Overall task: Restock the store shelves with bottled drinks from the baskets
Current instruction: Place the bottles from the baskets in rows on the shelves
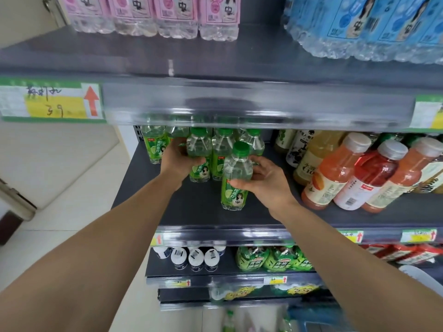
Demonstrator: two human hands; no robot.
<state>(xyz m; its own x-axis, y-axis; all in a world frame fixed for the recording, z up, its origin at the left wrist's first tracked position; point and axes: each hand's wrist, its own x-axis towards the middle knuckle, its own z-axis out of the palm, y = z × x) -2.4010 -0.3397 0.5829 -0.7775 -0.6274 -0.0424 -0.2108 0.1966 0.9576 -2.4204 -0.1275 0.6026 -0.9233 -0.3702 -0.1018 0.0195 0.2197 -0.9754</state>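
Note:
On the dark middle shelf (191, 207) stand several clear bottles with green caps and green labels. My right hand (261, 178) grips one of them, a green-label bottle (236, 178), upright on the shelf in front of the row. My left hand (178, 159) is curled round another green-label bottle (199, 154) in the row behind, its fingers wrapping the bottle's left side. More green bottles (153, 144) stand to the left and behind. The basket (311, 319) shows only as a blurred blue edge at the bottom.
Orange, red and yellow juice bottles (345, 171) fill the right of the same shelf. Pink-label bottles (153, 15) and blue-label bottles (369, 25) sit on the shelf above. Lower shelves hold white-capped bottles (195, 258) and green packs (273, 258). A pale tiled floor lies left.

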